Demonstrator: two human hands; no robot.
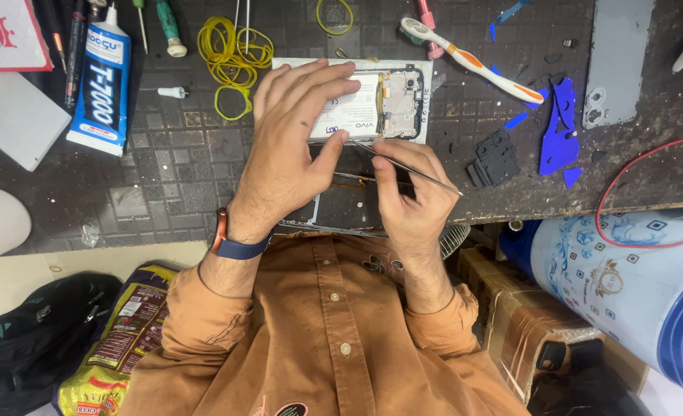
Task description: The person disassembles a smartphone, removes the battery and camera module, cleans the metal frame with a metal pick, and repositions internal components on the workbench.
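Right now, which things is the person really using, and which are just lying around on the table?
In use:
left hand pressing on the opened phone
right hand holding the tweezers

Lying about:
glue tube
yellow rubber bands
toothbrush
blue plastic scraps
grey back cover

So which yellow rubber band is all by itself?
The yellow band at the table's top edge, above the opened phone; the other bands lie piled together beside the left hand.
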